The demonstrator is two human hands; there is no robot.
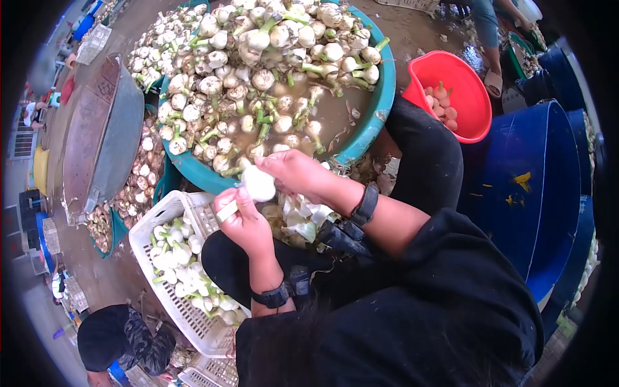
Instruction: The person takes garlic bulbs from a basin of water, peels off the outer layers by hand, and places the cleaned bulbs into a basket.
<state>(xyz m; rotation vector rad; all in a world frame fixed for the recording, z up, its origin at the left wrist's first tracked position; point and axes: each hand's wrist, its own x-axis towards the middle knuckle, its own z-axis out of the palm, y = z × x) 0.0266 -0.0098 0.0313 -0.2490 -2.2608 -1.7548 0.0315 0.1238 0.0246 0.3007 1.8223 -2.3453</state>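
My left hand (246, 224) is closed around the pale green stem of a garlic bulb (259, 184), whose surface is smooth and white. Above it, my right hand (296, 173) pinches at the bulb's upper edge with thumb and fingers. Both hands are over the near rim of a large teal tub (380, 106). Muddy garlic bulbs (263, 80) with cut stems are heaped in its brown water. Peeled leaf scraps (302, 216) lie below my hands. To the left, a white plastic crate (149, 258) holds clean white bulbs with short stems (184, 255).
A red basin (474, 77) with several round tan pieces stands beyond my knee. Blue barrels (516, 187) line the right side. A metal wheelbarrow-like tray (116, 138) and more garlic stand at left. Other people (129, 338) are nearby, one bent over at lower left.
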